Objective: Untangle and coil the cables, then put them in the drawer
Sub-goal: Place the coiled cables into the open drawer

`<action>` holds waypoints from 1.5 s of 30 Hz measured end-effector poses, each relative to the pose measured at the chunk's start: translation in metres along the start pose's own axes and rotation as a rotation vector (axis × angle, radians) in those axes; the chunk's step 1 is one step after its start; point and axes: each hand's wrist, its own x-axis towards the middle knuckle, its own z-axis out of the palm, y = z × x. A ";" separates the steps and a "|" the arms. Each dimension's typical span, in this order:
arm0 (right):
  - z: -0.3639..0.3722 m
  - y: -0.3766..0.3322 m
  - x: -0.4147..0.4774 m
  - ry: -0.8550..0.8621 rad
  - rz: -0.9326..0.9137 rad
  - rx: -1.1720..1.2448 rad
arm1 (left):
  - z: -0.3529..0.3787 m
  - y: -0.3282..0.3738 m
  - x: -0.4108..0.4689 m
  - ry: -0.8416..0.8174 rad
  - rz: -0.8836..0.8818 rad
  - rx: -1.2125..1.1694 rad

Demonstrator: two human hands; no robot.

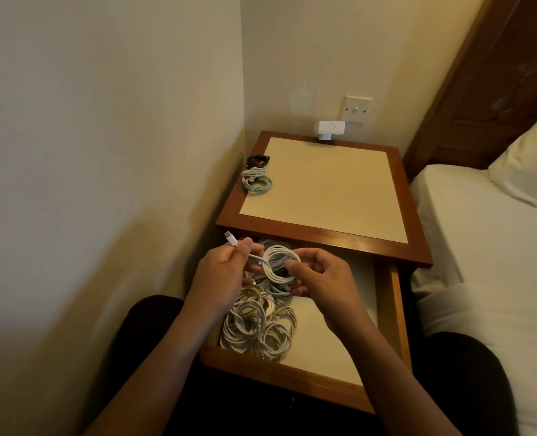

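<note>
- The left hand [223, 278] pinches the loose tail of a white cable between thumb and fingers. The plug end [230, 238] pokes up past its knuckles, probably held out so it doesn't slip back into the loops.
- Well beyond that hand, three small bundles [257, 176] (black, white, mint) sit on the nightstand top [323, 184]. My guess is they're coiled and waiting their turn.
- Right under both hands there's a pile of coiled cables [257, 332], already in the drawer and mostly white. Can't tell how many, since the loops overlap.
- Between the hands is the white cable coil [281, 262], held up just above that pile. It looks nearly wound, with only the short tail left.
- The right hand [323, 278] grips the coil, with the thumb on top and the fingers curled underneath. That keeps the loops stacked while the other hand feeds in the end.
- The drawer [394, 313] is pulled open beneath the right wrist, with bare floor on that side, so there's room to drop this one in.
- Off past the right arm is the bed [480, 247].
</note>
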 end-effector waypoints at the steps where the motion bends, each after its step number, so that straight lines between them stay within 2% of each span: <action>1: 0.000 0.002 0.000 0.007 0.005 0.020 | 0.000 0.000 -0.001 0.021 0.010 -0.029; 4: 0.000 0.003 -0.001 0.013 -0.005 0.072 | 0.000 0.002 -0.007 0.114 0.035 -0.155; 9: -0.001 -0.005 -0.003 0.017 0.011 0.149 | -0.002 0.011 -0.011 0.096 -0.033 -0.501; 11: -0.001 -0.006 -0.003 0.038 0.017 0.159 | 0.002 0.015 -0.011 0.109 -0.039 -0.561; 15: 0.000 -0.006 -0.009 -0.017 -0.037 0.090 | 0.007 0.016 -0.001 0.171 -0.010 -0.427; 18: -0.001 -0.007 -0.015 -0.080 -0.071 0.066 | 0.008 0.015 0.010 0.159 -0.004 -0.278; 22: -0.001 -0.010 -0.018 -0.104 -0.135 0.019 | 0.007 0.009 0.016 0.011 0.139 0.145; 24: -0.001 -0.010 -0.015 -0.045 -0.159 -0.040 | 0.006 0.007 0.015 -0.096 0.125 0.162; 28: 0.001 -0.006 -0.007 0.157 -0.235 -0.258 | 0.007 0.008 0.009 -0.247 -0.027 -0.096; 30: 0.001 -0.004 -0.005 0.196 -0.265 -0.312 | 0.005 0.007 0.007 -0.258 -0.020 -0.152; 34: -0.003 0.000 -0.002 0.123 -0.208 -0.211 | 0.003 0.003 0.006 -0.207 -0.045 -0.313; 38: -0.005 -0.006 -0.002 -0.038 -0.074 0.075 | 0.006 0.003 0.008 -0.216 -0.185 -0.573; 42: -0.006 -0.003 -0.002 -0.038 -0.118 -0.004 | 0.016 -0.001 0.006 -0.245 -0.379 -0.996; 45: -0.003 0.002 -0.002 -0.012 -0.172 -0.123 | 0.025 -0.006 0.007 -0.174 -0.426 -1.087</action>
